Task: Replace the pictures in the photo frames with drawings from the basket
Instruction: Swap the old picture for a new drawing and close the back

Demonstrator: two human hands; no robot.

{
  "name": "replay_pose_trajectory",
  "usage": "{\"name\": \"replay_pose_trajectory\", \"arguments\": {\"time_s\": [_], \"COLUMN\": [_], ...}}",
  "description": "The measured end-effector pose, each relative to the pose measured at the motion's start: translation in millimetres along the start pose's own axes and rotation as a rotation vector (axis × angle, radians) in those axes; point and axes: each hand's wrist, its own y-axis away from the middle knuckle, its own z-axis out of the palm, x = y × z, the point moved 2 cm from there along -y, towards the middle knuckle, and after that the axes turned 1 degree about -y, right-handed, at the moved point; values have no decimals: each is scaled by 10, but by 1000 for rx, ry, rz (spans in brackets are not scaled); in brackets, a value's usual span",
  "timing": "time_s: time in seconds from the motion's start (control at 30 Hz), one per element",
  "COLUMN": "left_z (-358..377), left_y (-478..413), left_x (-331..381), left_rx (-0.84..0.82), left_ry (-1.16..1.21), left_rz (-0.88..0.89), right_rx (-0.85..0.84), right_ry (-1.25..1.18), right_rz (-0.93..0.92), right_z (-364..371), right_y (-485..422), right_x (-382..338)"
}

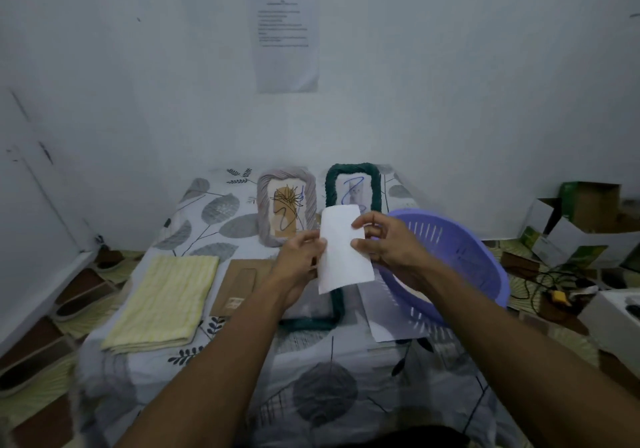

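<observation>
- Nearest, a flat green frame (337, 305) lies beneath my hands.
- My left hand (301, 257) pinches the left edge of a white sheet (343, 257), and my right hand (384, 243) pinches its right edge, above that frame.
- To the right, the purple basket (464, 250) holds something pale that I cannot make out.
- Farthest, a grey frame (265, 205) and a standing green frame (375, 191) each hold a drawing.

Paper sheet (343, 253), centre: white, matt, smooth. Basket (464, 250), 3 o'clock: purple plastic, slotted, faint sheen. Grey frame (265, 205) and green frame (330, 188), 12 o'clock: wound cord, rough. Towel (166, 302), 9 o'clock: yellow ribbed cloth. Backing board (239, 281): brown card, matt.
</observation>
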Motion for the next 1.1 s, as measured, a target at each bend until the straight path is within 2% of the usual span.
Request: {"name": "replay_pose_trajectory", "arguments": {"time_s": [0.07, 0.13, 0.23, 0.3, 0.43, 0.53, 0.67, 0.9, 1.0, 1.1], "left_z": [-231, -444, -626, -693, -755, -757, -753, -897, -959, -984], "left_y": [14, 44, 55, 3, -116, -191, -207, -269, -261, -253], "left_x": [-3, -29, -76, -113, -223, -320, -360, -526, -594, -639], "left_rx": [120, 202, 227, 239, 192, 165, 190, 155, 158, 176], "left_ry": [-45, -187, -417, -513, -584, -597, -752, -1322, -1365, -1303], "left_rz": [35, 91, 193, 240, 234, 236, 290, 425, 463, 489], "right_rx": [54, 114, 176, 169, 160, 160, 80, 56, 107, 126], "right_ry": [153, 358, 625, 702, 875, 915, 929, 1050, 973, 899], "right_rz": [9, -19, -91, -75, -53, -70, -54, -179, -237, -255], "right_z": [143, 268, 479, 595, 672, 587, 516, 651, 619, 595], "right_y": [-48, -96, -167, -213, -290, -315, -335, -262, -219, -209], "right_x": [135, 265, 387, 466, 563, 588, 697, 1031, 1124, 1184]}}
